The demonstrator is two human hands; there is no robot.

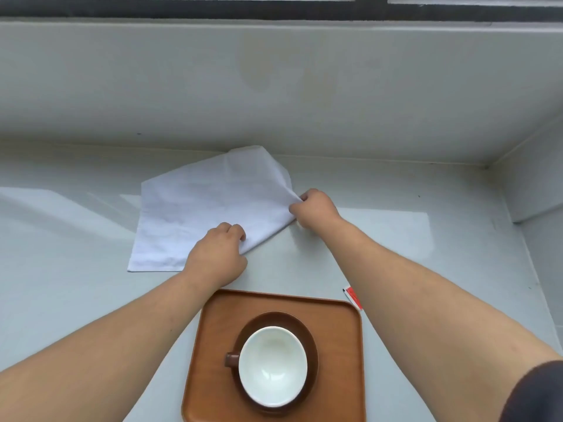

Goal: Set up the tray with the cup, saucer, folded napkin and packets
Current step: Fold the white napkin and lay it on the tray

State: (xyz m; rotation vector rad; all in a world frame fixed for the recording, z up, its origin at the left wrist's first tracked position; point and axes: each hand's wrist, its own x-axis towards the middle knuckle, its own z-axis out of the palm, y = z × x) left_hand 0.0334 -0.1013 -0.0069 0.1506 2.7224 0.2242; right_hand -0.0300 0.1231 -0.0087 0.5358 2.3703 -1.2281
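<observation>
A white cloth napkin (198,208) lies spread on the pale counter, its right part lifted off the surface. My left hand (217,254) pinches the napkin's near right corner. My right hand (315,210) grips its right edge farther back. Close to me sits a brown wooden tray (213,345). On the tray a dark brown saucer (310,342) carries a cup (272,365), white inside, with a brown handle pointing left. A red and white packet (353,296) peeks out beside the tray's far right corner, mostly hidden under my right forearm.
The counter (76,284) ends at a pale wall (274,86) just behind the napkin. A side wall (536,184) closes the right end. A window frame runs along the top.
</observation>
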